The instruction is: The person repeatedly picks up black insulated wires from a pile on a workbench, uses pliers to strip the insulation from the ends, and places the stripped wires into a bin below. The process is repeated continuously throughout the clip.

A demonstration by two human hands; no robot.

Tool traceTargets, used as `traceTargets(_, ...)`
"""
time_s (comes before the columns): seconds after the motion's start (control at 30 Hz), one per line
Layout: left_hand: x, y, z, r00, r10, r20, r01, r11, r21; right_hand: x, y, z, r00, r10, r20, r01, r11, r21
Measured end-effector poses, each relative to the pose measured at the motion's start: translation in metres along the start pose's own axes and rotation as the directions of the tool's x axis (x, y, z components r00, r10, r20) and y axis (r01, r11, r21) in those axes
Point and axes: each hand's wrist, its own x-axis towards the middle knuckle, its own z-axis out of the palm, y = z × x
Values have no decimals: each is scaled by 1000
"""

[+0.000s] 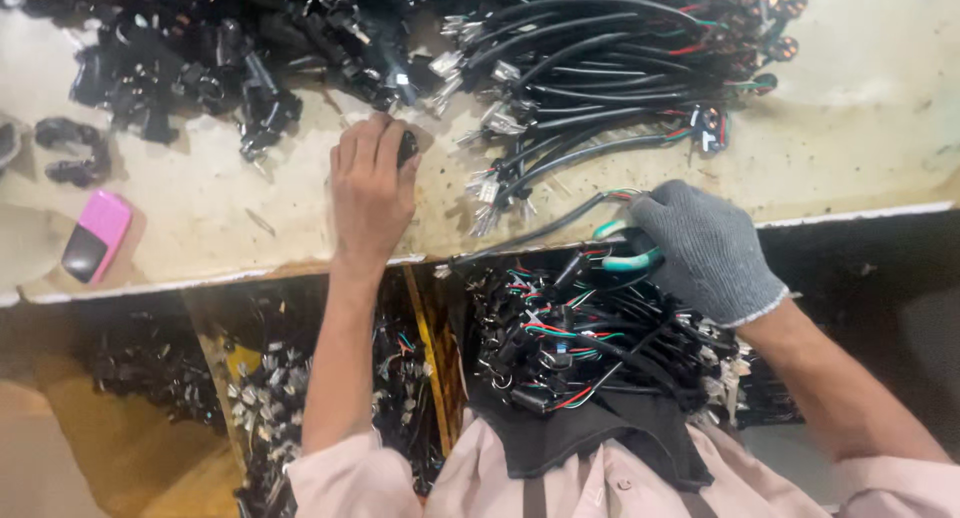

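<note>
Left hand (372,183), bare, palm down on the bench (860,108), fingers curled over a small black plug part (407,146) at the edge of the pile of black plug housings (230,48). Right hand (700,248), in a grey knit glove, closed around green-handled pliers (628,248) just past the bench's front edge, with a black cable (540,228) running from the tool's nose. Beside that, on the bench, a bundle of black cables with metal prongs (580,78) and coloured wire ends. Below the hands, a heap of wired plugs (580,338) on a dark cloth in the lap. Far left, a pink-and-black case (95,236). Under the bench, wooden bins (425,328) of small parts.
</note>
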Motion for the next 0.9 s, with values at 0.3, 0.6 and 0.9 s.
traceTargets(0.3, -16, 87, -40, 728, -452, 515, 563, -34, -826, 31, -4, -17, 845, 518, 130, -323, 301, 897)
traceTargets(0.6, -25, 156, -54, 829, -31, 558, 527, 376, -762, 5, -44, -42, 842, -516, -160, 529, 730, 432)
traceTargets(0.9, -55, 168, -31, 960, -54, 274, 266, 476, -838, -15, -55, -48, 969, 80, -234, 133, 630, 765)
